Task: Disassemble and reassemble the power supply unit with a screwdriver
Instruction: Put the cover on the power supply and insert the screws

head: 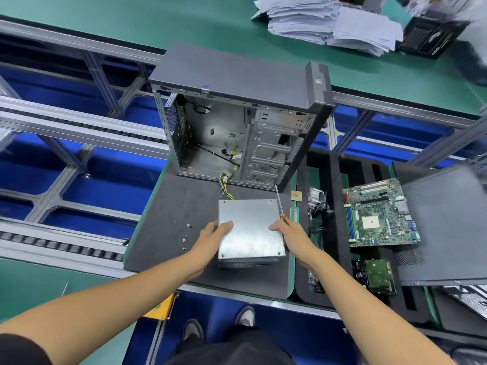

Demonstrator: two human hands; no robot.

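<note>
The silver power supply unit (250, 229) lies flat on the dark mat (168, 217), its yellow and black cables (225, 187) trailing toward the open computer case (237, 122) behind it. My left hand (214, 234) grips the unit's left edge, thumb on top. My right hand (288, 233) holds the unit's right edge and also grips the orange-handled screwdriver (280, 206), whose shaft points up toward the case. Three loose screws (185, 235) lie on the mat left of the unit.
A black foam tray (334, 175) at the right holds a motherboard (379, 214), a heatsink with cables (316, 201), a hard drive (379, 276) and a RAM stick (294, 213). A CPU chip (296, 195) lies near the case. The case's side panel (445, 227) rests at far right. Paper stacks (329, 22) sit beyond.
</note>
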